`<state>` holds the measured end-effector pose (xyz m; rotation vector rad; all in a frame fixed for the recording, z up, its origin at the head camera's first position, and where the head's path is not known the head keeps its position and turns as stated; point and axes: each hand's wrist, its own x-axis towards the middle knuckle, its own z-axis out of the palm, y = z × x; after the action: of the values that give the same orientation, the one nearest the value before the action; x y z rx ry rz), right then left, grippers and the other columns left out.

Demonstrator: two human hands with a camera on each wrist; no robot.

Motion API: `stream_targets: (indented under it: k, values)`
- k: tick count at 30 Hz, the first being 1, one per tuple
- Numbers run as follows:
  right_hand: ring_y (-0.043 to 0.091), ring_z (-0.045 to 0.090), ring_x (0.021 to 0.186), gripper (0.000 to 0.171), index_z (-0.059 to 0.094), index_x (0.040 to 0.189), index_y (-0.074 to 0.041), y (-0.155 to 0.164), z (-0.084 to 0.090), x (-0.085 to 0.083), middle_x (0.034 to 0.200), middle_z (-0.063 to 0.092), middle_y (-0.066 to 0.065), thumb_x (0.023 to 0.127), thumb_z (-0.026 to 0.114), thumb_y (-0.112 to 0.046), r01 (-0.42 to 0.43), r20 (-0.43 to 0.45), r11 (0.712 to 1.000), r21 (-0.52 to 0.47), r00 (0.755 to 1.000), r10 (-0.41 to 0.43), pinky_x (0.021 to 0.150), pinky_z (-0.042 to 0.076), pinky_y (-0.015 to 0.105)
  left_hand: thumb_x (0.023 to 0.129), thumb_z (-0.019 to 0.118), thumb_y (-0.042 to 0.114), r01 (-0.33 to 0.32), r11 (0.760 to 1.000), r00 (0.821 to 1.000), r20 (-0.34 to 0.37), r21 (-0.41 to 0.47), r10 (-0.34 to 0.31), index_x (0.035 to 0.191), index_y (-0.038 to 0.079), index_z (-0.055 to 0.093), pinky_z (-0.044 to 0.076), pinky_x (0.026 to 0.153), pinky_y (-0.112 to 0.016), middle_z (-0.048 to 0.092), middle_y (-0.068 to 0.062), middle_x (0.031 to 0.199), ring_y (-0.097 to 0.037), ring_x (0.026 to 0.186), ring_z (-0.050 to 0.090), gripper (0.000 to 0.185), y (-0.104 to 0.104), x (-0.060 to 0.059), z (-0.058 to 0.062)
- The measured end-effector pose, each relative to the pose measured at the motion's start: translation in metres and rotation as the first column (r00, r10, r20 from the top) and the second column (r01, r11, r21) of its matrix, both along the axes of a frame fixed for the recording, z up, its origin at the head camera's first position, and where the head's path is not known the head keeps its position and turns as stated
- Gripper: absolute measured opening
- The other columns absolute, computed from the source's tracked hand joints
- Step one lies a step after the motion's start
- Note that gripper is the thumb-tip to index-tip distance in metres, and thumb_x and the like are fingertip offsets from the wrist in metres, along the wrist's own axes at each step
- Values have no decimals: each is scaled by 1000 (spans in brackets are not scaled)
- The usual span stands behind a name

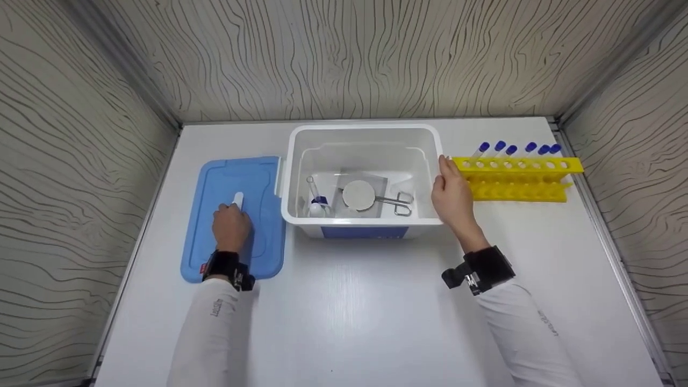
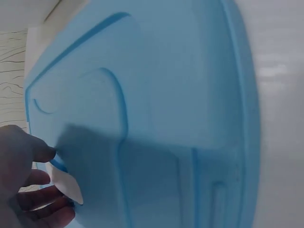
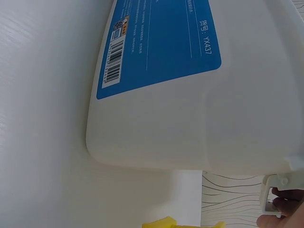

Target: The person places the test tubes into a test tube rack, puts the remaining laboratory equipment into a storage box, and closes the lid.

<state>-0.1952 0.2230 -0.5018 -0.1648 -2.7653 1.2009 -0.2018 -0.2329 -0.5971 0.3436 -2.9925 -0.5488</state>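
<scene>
In the head view my left hand (image 1: 231, 228) is over the blue lid (image 1: 263, 172), which lies flat on the table. Its thumb and fingers hold the lid's white handle (image 2: 66, 183), as the left wrist view shows. My right hand (image 1: 452, 194) is at the right end of the white storage box (image 1: 293, 172). There, its fingers curl round the white side latch (image 3: 267, 197), which is swung outward. Inside the open box are a white disc (image 1: 358, 195), bent metal wire handles (image 1: 402, 204), a grey square sheet (image 1: 382, 187) and a clear cylinder with a blue base (image 1: 318, 200).
A yellow test tube rack (image 1: 516, 194) stands just right of my right hand. Several blue-capped tubes (image 1: 500, 146) show behind it. Patterned panels (image 1: 301, 59) wall in the back and sides of the white table (image 1: 344, 322).
</scene>
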Motion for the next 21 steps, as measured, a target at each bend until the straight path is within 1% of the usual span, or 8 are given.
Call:
stream_targets:
  k: [6,10,16,21]
  values:
    - [38,30,149,50,34,152,0,0,0,2,159,33,24,103,39,-10,6,-3,1000,11,1000,-6,123,25,50,99,44,6,-47,999,998,48,-15,47,103,-20,65,53,79,-58,60,-34,102,-49,93,62,34,2,-4,2]
    - [38,30,149,50,33,152,0,-2,-1,2,159,32,24,102,40,-9,10,5,1000,11,1000,-10,123,25,50,98,43,4,-46,999,997,65,-15,47,102,-21,65,54,79,-58,60,-36,102,-50,93,63,34,0,-4,3]
    - [38,31,149,50,33,152,-1,-3,-2,0,159,32,23,103,40,-10,19,17,1000,18,1000,-19,122,28,50,96,44,4,-28,999,999,42,-18,29,98,-22,65,54,77,-59,61,-37,98,-51,89,64,33,-4,-4,1]
    - [38,30,149,50,32,153,-1,-2,-1,-1,159,32,24,103,39,-9,18,23,1000,25,1000,-18,122,28,51,94,45,3,-54,998,996,71,15,53,100,-22,64,54,78,-58,61,-37,100,-50,91,64,33,-4,-8,3]
